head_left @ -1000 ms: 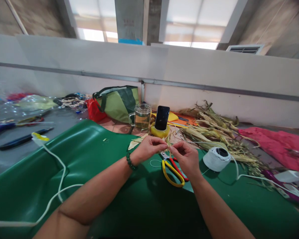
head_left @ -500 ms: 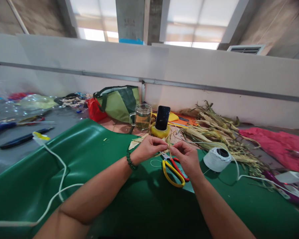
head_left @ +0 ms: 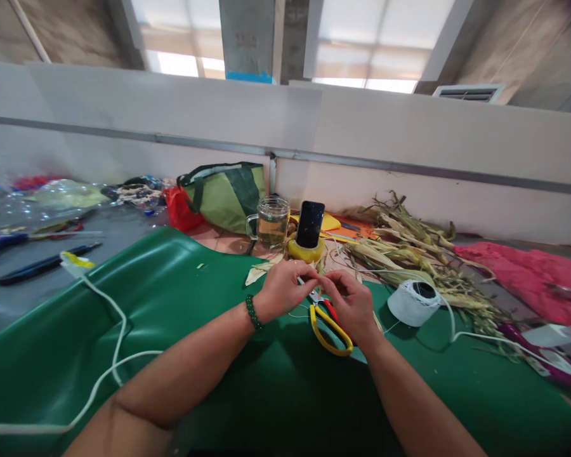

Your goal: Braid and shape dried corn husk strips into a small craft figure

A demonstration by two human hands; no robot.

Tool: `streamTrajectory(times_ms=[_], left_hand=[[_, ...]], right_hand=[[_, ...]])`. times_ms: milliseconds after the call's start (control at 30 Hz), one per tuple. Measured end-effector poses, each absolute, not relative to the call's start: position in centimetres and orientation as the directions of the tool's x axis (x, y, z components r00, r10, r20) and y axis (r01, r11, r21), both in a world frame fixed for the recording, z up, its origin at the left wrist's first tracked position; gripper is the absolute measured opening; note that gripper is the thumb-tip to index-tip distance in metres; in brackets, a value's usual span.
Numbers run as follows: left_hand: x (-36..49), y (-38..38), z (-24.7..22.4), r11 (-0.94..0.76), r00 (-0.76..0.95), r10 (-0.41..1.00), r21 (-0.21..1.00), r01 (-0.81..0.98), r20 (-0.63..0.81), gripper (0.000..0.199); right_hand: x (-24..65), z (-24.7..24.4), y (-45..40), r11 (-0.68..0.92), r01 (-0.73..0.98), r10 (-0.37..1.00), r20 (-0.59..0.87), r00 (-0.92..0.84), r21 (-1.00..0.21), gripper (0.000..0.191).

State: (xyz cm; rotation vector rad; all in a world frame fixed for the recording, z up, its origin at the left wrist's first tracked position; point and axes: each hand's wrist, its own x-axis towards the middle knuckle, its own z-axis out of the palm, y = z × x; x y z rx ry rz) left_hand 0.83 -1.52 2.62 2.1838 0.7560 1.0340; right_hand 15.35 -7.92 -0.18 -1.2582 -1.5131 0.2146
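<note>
Together, both hands, fingertips pinched.

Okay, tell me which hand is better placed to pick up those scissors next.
Probably the right hand: it partly covers the red handle of the scissors, while the left hand sits left of both handles. Both hands' fingers are pinched close together, so the right may need freeing first.

Green mat; yellow-and-red scissors; white spool; pink cloth; two-tone green bag.
</note>
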Motion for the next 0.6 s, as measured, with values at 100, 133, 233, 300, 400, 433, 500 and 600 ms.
streamTrajectory(times_ms=[100,133,233,300,400,433,500,600], left_hand=[[0.9,-1.4,2.5,-0.645,0.557,0.690,0.741,0.184,0.462,0.010],[0.9,-1.3,2.5,-0.604,0.580,0.691,0.786,0.134,0.432,0.011],[1.0,-0.7,2.2,-0.440,0.656,0.676,0.898,-0.006,0.336,0.019],[1.1,-0.3,2.0,-0.364,0.682,0.667,0.930,-0.054,0.300,0.024],[1.2,-0.2,1.9,-0.323,0.704,0.656,0.944,-0.065,0.273,0.028],[1.2,-0.2,2.0,-0.330,0.703,0.657,0.942,-0.056,0.272,0.029],[1.1,-0.4,2.3,-0.351,0.690,0.671,0.936,-0.028,0.272,0.030],[0.9,-0.5,2.8,-0.347,0.687,0.681,0.938,-0.002,0.253,0.031]], right_hand=[[15.5,-0.3,-7.9,0.416,0.675,0.742,0.657,0.136,-0.610,0.020],[15.5,-0.3,-7.9,0.417,0.693,0.731,0.670,0.130,-0.588,0.019],[15.4,0.0,-8.0,0.418,0.691,0.721,0.678,0.142,-0.590,0.017],[15.3,0.1,-8.0,0.410,0.668,0.734,0.659,0.163,-0.622,0.016],[15.1,0.0,-7.9,0.397,0.650,0.743,0.643,0.186,-0.647,0.016],[15.1,0.0,-8.0,0.397,0.648,0.740,0.644,0.193,-0.651,0.017],[14.9,0.0,-8.1,0.397,0.634,0.742,0.639,0.204,-0.663,0.018],[14.6,0.1,-8.3,0.403,0.532,0.792,0.575,0.204,-0.744,0.023]])
